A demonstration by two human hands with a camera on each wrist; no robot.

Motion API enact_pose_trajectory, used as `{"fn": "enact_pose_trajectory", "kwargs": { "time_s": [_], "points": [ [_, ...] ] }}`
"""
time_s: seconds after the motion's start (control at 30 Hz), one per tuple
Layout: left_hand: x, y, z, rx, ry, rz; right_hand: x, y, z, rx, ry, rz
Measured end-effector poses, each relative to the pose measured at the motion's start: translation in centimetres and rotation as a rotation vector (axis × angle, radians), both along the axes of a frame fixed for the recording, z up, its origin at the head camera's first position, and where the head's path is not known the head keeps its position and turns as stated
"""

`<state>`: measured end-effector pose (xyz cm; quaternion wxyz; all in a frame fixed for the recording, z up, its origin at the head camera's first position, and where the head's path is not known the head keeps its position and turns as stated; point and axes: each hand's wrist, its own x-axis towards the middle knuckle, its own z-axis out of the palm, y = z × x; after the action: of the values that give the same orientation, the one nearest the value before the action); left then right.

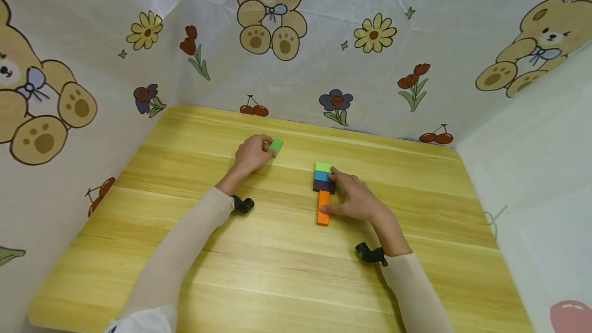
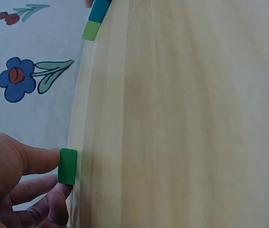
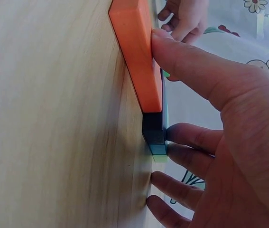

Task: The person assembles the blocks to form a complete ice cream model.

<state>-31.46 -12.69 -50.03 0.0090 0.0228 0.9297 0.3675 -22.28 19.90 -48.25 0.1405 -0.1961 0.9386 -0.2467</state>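
Note:
My left hand (image 1: 253,154) pinches a small green block (image 2: 68,166) between thumb and fingers at the left of the arrangement. A row of blocks lies flat near the table's middle: a light green block (image 1: 324,166), a blue block (image 1: 321,176), a dark purple block (image 1: 324,186) and, set lengthwise below them, a long orange block (image 1: 323,216). Spread over the row's right side is my right hand (image 1: 358,197). Its thumb touches the orange block and its fingertips rest at the blue and dark purple blocks, the other fingers extended beside them.
The wooden table (image 1: 277,266) runs up to a white cloth backdrop (image 1: 324,71) printed with bears and flowers. Black wrist cameras sit below each hand, the left camera (image 1: 243,204) and the right camera (image 1: 370,254) close above the tabletop.

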Motion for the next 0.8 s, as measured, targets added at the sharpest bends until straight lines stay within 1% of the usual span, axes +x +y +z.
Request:
{"fn": "enact_pose_trajectory", "kwargs": {
  "time_s": [0.2,0.33,0.63,0.8],
  "points": [
    [-0.5,0.6,-0.1,0.004,-0.002,-0.007,0.1,0.1,0.0,-0.004,0.005,0.0],
    [-0.9,1.5,-0.2,0.009,0.01,-0.02,0.1,0.1,0.0,0.001,0.0,-0.003],
    [-1.6,4.8,-0.4,0.016,0.009,-0.036,-0.1,0.2,-0.3,0.008,-0.016,-0.006],
    [-2.4,6.6,-0.4,0.013,0.017,-0.056,-0.1,0.2,-0.3,0.009,-0.011,-0.012]
  ]
}}
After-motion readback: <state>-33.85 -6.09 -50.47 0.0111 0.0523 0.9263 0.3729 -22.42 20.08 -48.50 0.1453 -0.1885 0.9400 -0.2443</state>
